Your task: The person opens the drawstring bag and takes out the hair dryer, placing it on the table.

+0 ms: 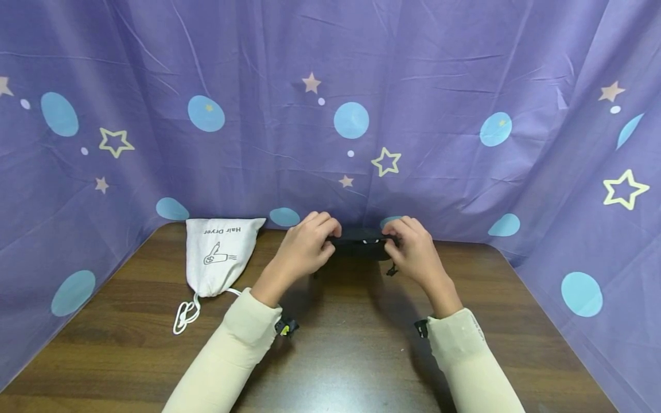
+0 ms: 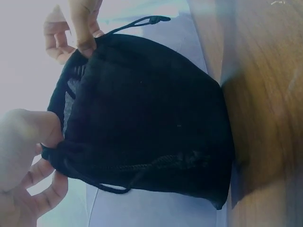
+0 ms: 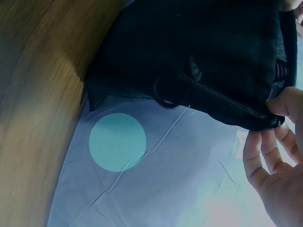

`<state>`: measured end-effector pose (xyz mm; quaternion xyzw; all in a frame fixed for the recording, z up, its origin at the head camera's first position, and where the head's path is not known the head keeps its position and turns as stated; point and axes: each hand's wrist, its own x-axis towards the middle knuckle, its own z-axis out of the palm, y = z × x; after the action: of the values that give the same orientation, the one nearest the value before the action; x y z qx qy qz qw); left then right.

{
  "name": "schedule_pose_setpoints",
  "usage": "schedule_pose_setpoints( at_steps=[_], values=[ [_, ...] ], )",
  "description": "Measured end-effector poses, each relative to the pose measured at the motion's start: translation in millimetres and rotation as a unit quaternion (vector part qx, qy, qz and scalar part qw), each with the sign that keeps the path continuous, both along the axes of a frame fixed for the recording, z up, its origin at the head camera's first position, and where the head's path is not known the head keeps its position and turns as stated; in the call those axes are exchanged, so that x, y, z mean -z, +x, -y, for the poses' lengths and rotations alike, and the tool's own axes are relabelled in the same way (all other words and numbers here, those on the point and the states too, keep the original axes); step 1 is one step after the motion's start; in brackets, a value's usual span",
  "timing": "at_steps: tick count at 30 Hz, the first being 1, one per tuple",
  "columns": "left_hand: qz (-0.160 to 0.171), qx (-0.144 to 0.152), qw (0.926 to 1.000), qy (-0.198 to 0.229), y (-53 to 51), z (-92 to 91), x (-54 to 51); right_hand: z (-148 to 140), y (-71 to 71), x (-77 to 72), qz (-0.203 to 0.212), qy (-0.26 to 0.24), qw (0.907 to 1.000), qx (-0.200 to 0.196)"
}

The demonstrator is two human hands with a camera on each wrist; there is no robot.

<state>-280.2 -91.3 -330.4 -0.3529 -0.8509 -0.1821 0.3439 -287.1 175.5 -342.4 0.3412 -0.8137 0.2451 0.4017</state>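
Note:
Both hands hold a black drawstring pouch (image 2: 147, 109) by its mouth, near the back edge of the table. My left hand (image 1: 308, 244) pinches one corner of the opening between thumb and fingers. Across from it, my right hand (image 1: 411, 250) pinches the other corner. The mouth is spread apart, and a dark ribbed thing shows just inside in the right wrist view; what it is, I cannot tell. Thin black cords hang from both sides of the pouch. Its lower end reaches down to the wooden tabletop.
To the left lies a white drawstring bag (image 1: 219, 252) printed "Hair Dryer", its white cord (image 1: 186, 317) trailing on the wooden table (image 1: 341, 344). A purple curtain (image 1: 289, 132) with stars and blue dots closes off the back and both sides.

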Motion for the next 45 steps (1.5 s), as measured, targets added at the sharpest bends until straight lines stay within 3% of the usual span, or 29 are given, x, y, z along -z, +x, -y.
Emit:
schedule_pose_setpoints(
  at_steps=[5, 14, 17, 22, 31, 38, 45],
  values=[
    [0.012, 0.012, 0.9999, -0.004, -0.7, 5.5, -3.2, -3.6, -2.4, 1.8, 0.001, -0.002, 1.0000, 0.000],
    [0.016, 0.002, 0.9998, -0.014, -1.3, 8.0, -5.1, -6.6, -2.0, 0.6, 0.019, 0.004, 0.9997, 0.014],
    [0.024, 0.004, 0.9995, -0.019, -0.5, 8.8, -6.2, -8.4, -1.4, -0.3, 0.030, 0.015, 0.9994, 0.000],
    [0.039, 0.022, 0.9984, -0.035, -1.2, 12.5, -6.5, -12.1, -2.9, 1.4, 0.028, 0.035, 0.9981, -0.043],
    [0.058, 0.054, 0.9949, -0.062, -5.9, 15.5, -4.0, -13.1, -6.8, 3.0, 0.014, 0.044, 0.9963, -0.073],
    [0.085, 0.059, 0.9925, -0.066, -5.6, 17.0, -5.9, -14.5, -6.7, 3.5, 0.016, 0.049, 0.9961, -0.072],
    [0.096, 0.098, 0.9891, -0.055, -4.6, 21.2, -10.2, -16.0, -6.9, 2.9, 0.022, 0.052, 0.9960, -0.069]
  ],
)
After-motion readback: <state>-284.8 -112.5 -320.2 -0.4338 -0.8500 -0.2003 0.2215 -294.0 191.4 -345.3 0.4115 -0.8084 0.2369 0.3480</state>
